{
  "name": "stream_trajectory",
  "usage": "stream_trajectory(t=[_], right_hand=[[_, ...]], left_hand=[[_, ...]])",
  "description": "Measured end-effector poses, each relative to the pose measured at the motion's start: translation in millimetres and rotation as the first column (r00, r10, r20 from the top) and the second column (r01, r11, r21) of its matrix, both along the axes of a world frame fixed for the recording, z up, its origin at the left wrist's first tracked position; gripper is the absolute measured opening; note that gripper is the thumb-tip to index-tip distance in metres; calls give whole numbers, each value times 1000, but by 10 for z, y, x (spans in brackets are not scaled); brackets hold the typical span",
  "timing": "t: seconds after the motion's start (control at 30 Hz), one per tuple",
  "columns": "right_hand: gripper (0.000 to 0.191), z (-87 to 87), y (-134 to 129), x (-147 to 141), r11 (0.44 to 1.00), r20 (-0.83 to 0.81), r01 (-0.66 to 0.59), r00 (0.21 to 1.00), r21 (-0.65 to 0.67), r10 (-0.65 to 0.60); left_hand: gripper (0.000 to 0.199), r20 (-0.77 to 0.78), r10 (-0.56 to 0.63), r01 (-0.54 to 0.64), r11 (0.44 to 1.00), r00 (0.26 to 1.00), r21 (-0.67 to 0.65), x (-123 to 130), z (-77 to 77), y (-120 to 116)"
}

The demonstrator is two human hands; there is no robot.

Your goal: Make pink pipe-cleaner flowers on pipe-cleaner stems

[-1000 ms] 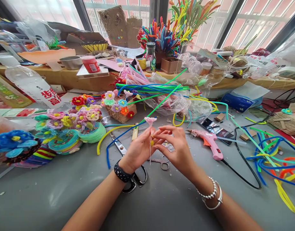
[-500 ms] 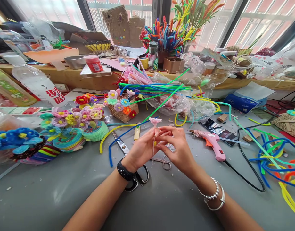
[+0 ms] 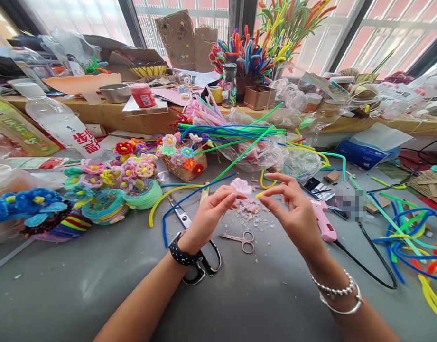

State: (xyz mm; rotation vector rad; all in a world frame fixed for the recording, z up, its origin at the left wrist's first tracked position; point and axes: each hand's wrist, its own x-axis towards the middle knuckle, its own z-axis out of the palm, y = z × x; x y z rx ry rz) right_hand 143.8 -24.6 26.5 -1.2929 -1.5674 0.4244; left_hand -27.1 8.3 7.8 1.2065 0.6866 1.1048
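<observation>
A fluffy pale pink flower [image 3: 240,186] shows just beyond the fingertips of my left hand [image 3: 211,214], which is closed in a pinch around its stem; the stem is mostly hidden. Between thumb and finger of my right hand [image 3: 292,209] sits a small yellow piece [image 3: 260,195], apart from the flower. Pink fuzz scraps [image 3: 249,211] lie on the table below both hands. Small scissors [image 3: 244,241] rest nearer to me. Large black-handled scissors [image 3: 213,259] lie partly under my left wrist.
A pink glue gun [image 3: 324,221] with a black cord lies behind my right hand. Finished flowers [image 3: 92,180] and a small flower basket [image 3: 184,166] stand at left. Loose coloured pipe cleaners [image 3: 406,228] spread at right; a bundle [image 3: 232,133] lies at the back.
My hands have parted: the right moved right, carrying the yellow piece. The pink flower shifted slightly right and tipped toward me. Small scissors and scraps have come into fuller view.
</observation>
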Motion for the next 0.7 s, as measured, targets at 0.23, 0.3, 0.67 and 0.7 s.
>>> stream_trajectory(t=[0.23,0.3,0.67,0.7], right_hand=[[6,67,-39,62,997,-103,60,993,43,-55],[5,88,-64,40,996,-119,54,992,71,-46],[0,119,-142,-58,993,-82,22,997,119,-13],[1,117,-143,-61,993,-81,19,997,121,-9]], left_hand=[[17,-167,-54,82,983,985,165,-19,30,-17],[17,-176,-76,105,981,981,164,-11,34,-24],[17,-262,-152,202,964,953,176,5,70,-38],[17,-264,-154,204,963,952,174,4,69,-37]])
